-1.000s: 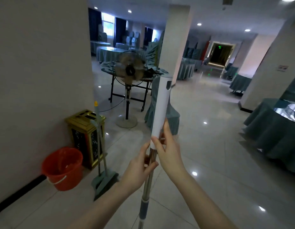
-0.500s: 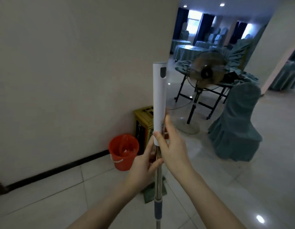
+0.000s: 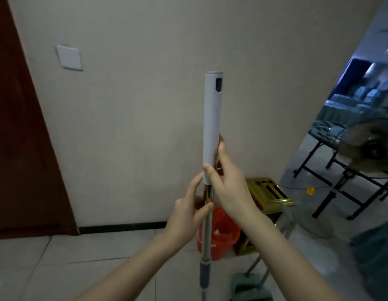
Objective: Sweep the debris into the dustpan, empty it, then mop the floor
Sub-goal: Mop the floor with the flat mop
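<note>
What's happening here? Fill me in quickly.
A person holds a mop handle upright in front of a beige wall. The right hand wraps the bottom of its white grip, and the left hand pinches the metal pole just below. An orange bucket and a gold bin stand by the wall behind it, and a green dustpan sits on the tiled floor at lower right. The mop head is out of view, so mopping cannot be confirmed.
</note>
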The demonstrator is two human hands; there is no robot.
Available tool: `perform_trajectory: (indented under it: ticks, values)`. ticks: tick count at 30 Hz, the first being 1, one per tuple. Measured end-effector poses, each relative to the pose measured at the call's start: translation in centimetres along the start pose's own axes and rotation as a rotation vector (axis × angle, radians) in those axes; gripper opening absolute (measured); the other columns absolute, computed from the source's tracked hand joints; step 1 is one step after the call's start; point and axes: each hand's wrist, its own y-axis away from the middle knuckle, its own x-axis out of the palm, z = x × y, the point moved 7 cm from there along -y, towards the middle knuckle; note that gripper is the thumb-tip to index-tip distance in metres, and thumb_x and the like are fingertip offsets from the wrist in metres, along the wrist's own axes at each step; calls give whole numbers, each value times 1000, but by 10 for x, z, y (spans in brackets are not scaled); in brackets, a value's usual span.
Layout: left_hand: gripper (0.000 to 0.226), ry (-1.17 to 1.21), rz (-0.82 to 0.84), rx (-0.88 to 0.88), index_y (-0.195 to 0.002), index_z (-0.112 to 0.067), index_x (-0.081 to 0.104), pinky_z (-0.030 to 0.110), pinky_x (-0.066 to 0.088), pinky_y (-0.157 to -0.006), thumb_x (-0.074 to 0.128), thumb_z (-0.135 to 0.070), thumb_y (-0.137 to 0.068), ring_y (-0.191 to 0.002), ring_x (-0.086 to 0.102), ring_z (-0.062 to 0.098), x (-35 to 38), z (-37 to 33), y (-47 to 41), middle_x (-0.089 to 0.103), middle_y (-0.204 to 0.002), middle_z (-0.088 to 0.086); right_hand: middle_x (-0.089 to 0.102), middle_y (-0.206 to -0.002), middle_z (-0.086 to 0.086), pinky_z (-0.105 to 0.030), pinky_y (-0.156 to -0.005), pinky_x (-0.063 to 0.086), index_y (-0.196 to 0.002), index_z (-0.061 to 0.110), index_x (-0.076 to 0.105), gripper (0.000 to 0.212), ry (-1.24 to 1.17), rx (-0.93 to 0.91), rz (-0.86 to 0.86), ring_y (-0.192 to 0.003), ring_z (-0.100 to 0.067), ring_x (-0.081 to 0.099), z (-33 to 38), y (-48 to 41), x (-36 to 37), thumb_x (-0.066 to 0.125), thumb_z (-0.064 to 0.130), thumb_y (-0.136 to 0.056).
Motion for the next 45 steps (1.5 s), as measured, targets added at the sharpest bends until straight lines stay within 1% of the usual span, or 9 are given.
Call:
perform_trajectory:
  ticks: [5, 13, 22, 25, 29, 33, 39, 42, 45]
  values:
    - [72, -94, -69, 13, -138, -54, 25, 8, 44, -60, 67, -28, -87, -61, 62, 3, -84, 45, -51, 65, -68, -10, 52, -120, 10, 3, -75, 38, -150, 38, 6, 70, -71, 10, 16, -89, 13, 55, 13, -81, 68, 51, 24, -99]
    - [70, -219, -138, -49, -136, -58, 25, 5, 43, -65, 66, -30, -88, -71, 65, -2, -190, 117, -131, 66, -69, -15, 60, -114, 3, -21, -85, 46, -153, 36, 9, 70, -217, 16, 31, -98, -9, 59, 6, -200, 169, 52, 23, -99]
    - [70, -377, -228, -160, -140, -57, 18, 36, 57, -77, 61, -34, -89, -75, 68, 3, -286, 224, -214, 70, -80, -6, 61, -120, -3, -23, -85, 47, -149, 50, 4, 72, -347, -16, 161, -95, -9, 58, -30, -337, 295, 50, 28, -99]
    - [69, -411, -275, -229, -140, -55, 19, 28, 55, -69, 61, -32, -90, -70, 66, 2, -308, 266, -236, 69, -76, -7, 59, -107, 1, -13, -74, 42, -148, 51, 3, 72, -361, -14, 228, -83, -3, 55, -46, -376, 336, 49, 27, -99]
    - [65, -487, -346, -306, -140, -50, 19, 11, 46, -61, 58, -36, -90, -68, 64, -2, -335, 312, -262, 65, -73, -13, 58, -109, -1, -27, -86, 49, -150, 48, 3, 71, -370, 11, 269, -91, -13, 58, -60, -425, 385, 49, 27, -99]
    - [66, -530, -407, -382, -139, -49, 16, 22, 51, -70, 59, -35, -90, -74, 66, 5, -360, 346, -289, 69, -83, -9, 58, -127, -5, -4, -71, 40, -152, 41, 8, 69, -387, 26, 289, -99, -14, 58, -70, -467, 418, 50, 24, -99]
    - [67, -539, -412, -423, -139, -48, 17, 19, 49, -69, 60, -34, -90, -77, 67, 10, -372, 382, -317, 68, -85, -6, 61, -123, -12, -37, -94, 47, -154, 31, 14, 65, -342, 87, 265, -109, -28, 59, -87, -500, 442, 50, 25, -100]
    - [67, -528, -400, -428, -141, -46, 18, 8, 45, -65, 60, -33, -91, -74, 66, 6, -367, 391, -327, 70, -88, -4, 61, -119, -15, -40, -92, 48, -151, 23, 25, 57, -310, 121, 244, -108, -31, 58, -97, -508, 445, 49, 24, -99]
    - [66, -515, -388, -446, -142, -44, 19, 21, 51, -73, 59, -34, -92, -81, 67, 10, -361, 396, -333, 70, -93, -1, 60, -121, -15, -36, -90, 47, -148, 18, 29, 54, -294, 151, 229, -110, -31, 58, -108, -514, 445, 50, 24, -99]
